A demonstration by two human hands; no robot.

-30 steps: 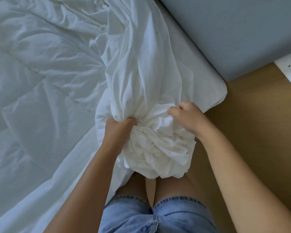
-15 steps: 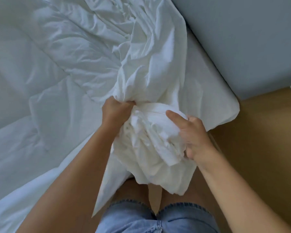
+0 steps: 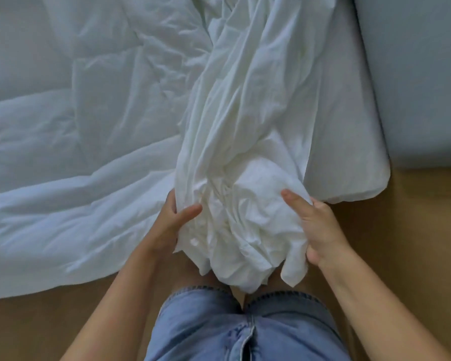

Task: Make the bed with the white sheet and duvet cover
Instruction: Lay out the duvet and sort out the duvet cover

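Note:
A bunched white duvet cover (image 3: 245, 142) runs from the top of the bed down to its near edge, where it hangs in a crumpled wad over my knees. My left hand (image 3: 172, 222) grips the wad's left side, thumb on top and fingers hidden under the cloth. My right hand (image 3: 315, 227) grips its right side, with one finger lying straight along the fabric. A white quilted duvet (image 3: 76, 142) lies spread across the left of the bed. The white sheet (image 3: 346, 142) covers the mattress corner at the right.
A grey wall or headboard (image 3: 417, 74) stands along the right side of the bed. Wooden floor (image 3: 414, 243) lies around the mattress corner and under me. My denim shorts (image 3: 245, 329) fill the bottom centre.
Both hands shifted down the gathered cover towards me and regripped it further apart. The view moved, showing more of the mattress corner and floor.

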